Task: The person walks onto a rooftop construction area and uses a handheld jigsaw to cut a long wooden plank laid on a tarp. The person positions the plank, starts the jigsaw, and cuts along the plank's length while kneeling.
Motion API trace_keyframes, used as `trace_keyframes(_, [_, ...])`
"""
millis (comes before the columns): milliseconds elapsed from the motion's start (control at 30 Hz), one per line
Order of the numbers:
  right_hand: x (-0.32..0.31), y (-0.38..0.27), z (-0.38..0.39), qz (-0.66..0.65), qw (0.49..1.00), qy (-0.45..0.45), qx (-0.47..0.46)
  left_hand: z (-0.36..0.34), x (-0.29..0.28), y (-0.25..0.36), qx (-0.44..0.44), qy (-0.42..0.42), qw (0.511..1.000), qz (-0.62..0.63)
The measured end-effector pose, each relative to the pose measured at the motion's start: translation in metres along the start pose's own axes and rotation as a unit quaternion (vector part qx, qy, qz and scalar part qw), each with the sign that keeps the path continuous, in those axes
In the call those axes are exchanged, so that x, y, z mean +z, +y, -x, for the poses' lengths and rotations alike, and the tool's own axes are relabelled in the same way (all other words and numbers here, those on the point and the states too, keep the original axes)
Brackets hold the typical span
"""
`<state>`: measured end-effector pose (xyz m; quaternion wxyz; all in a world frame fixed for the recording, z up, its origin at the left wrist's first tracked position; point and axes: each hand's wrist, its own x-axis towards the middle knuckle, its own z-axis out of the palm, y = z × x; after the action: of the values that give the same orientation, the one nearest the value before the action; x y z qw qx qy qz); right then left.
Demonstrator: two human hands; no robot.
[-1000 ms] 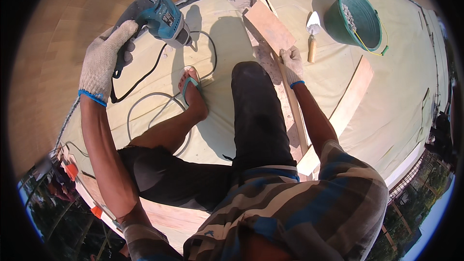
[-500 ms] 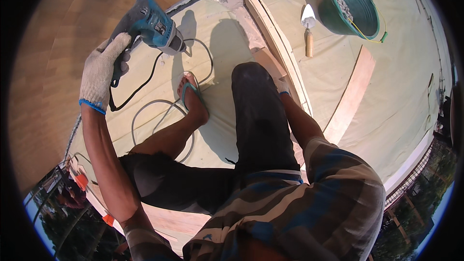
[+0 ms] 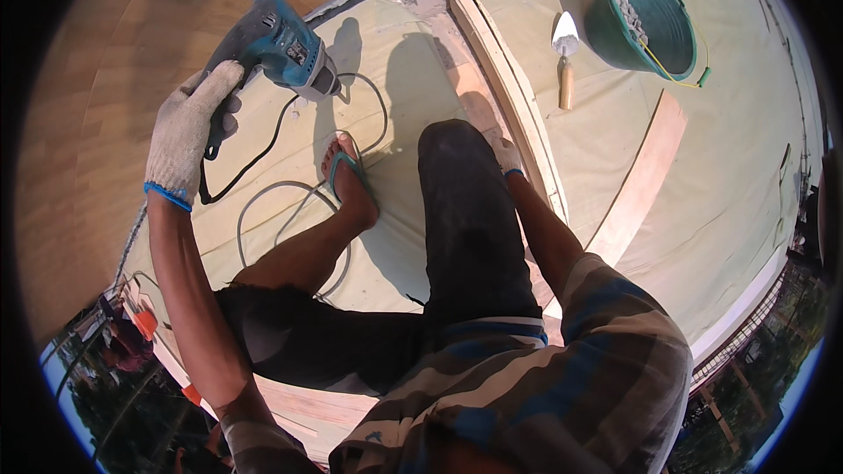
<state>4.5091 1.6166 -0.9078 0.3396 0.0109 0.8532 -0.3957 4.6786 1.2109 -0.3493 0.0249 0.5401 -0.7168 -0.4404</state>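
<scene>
L hand point(image 3: 187, 136): fingers wrapped round drill point(image 3: 285, 46). R hand point(image 3: 507, 154) by timber strip point(image 3: 481, 35), fingers obscured, can't tell. Prob. setup; next move needs steady R grip.

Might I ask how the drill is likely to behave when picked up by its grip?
The drill would probably feel nose-heavy, since its bulk sits ahead of the left hand. Its cord may drag or snag, lying in loose loops near the foot. It should hardly flex, as it looks hard-cased.
</scene>
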Motion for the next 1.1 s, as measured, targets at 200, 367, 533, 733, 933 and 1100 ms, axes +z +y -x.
trace_keyframes(200, [-0.024,-0.222,0.077,-0.175,0.962,-0.122,-0.173,0.016,-0.004,-0.014,-0.014,0.023,1.0,0.009])
trace_keyframes(367, [-0.016,-0.412,0.17,-0.289,0.85,-0.429,-0.095,0.008,-0.011,-0.018,-0.002,0.02,1.0,-0.021])
trace_keyframes(533, [0.033,-0.501,0.221,-0.318,0.726,-0.61,0.019,0.018,0.002,-0.001,0.028,-0.001,1.0,-0.015])
trace_keyframes(733, [0.015,-0.53,0.239,-0.402,0.632,-0.652,0.116,0.036,0.018,0.006,0.089,-0.008,0.996,-0.031])
trace_keyframes(933, [-0.04,-0.522,0.248,-0.428,0.677,-0.596,0.06,0.073,0.035,0.039,0.136,-0.025,0.989,-0.052])
trace_keyframes(1100, [-0.096,-0.527,0.253,-0.378,0.751,-0.541,-0.003,0.091,0.07,0.054,0.197,-0.018,0.98,0.01])
